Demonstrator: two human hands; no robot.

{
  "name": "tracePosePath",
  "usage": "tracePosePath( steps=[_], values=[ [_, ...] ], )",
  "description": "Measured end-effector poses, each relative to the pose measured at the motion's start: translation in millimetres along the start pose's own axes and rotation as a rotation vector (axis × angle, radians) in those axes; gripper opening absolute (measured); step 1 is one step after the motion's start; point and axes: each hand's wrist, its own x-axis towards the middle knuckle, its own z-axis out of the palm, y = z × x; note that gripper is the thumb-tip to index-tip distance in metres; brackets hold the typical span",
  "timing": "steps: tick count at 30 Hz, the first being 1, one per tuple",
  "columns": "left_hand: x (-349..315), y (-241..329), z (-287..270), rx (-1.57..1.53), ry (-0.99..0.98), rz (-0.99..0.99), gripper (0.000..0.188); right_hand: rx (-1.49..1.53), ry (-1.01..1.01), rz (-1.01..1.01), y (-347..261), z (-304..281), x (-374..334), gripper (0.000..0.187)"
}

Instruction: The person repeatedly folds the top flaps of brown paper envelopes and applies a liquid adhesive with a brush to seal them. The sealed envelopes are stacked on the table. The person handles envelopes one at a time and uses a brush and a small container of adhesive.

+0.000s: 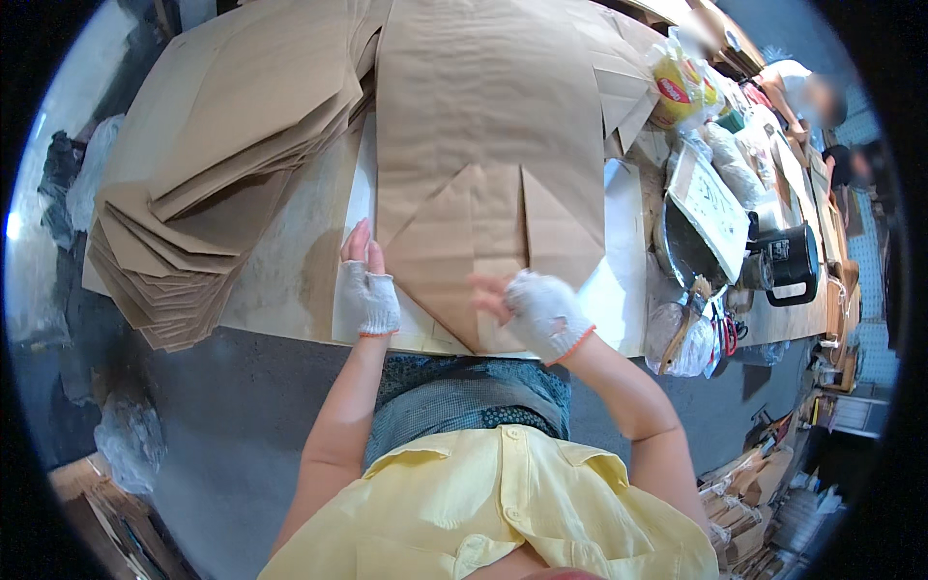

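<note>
The broad desk carries everything here, its near edge running just in front of the person. On its left lies a large pile of brown paper pieces, edges fanned and some corners lifted; a careless elbow could probably set its loose lower layers sliding.

The brown paper sack lies flat at the centre, directly before the person, its folded end toward them and its tip close to the desk's near edge. Pushed unevenly, it could skew, since no hand is seen clearly pinning it. Beneath it, a white sheet shows at both sides; if that slips, the sack would likely shift too.

To the right, a black jug stands among bags and tools; a wide swing of the right arm might knock it.

The right hand, in a white glove that leaves the fingers bare, is over the folded end; its fingers are blurred, and I cannot tell whether they press or pinch the paper. The left hand is beside the sack's left edge, fingers extended, close together and gripping nothing.

Smallest is the dark gap along one fold: pressed off-line, it could crease crookedly.
</note>
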Motion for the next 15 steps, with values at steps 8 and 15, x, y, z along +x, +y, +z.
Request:
tracePosePath(
  steps=[8, 15],
  values=[
    [5, 2, 10, 0.441, -0.079, 0.176, 0.028, 0.148, 0.573, 0.576, 125, 46, -22, 0.021],
    [29, 1, 51, 0.783, -0.048, 0.294, 0.035, 0.308, 0.693, 0.590, 148, 62, 13, 0.034]
  ],
)
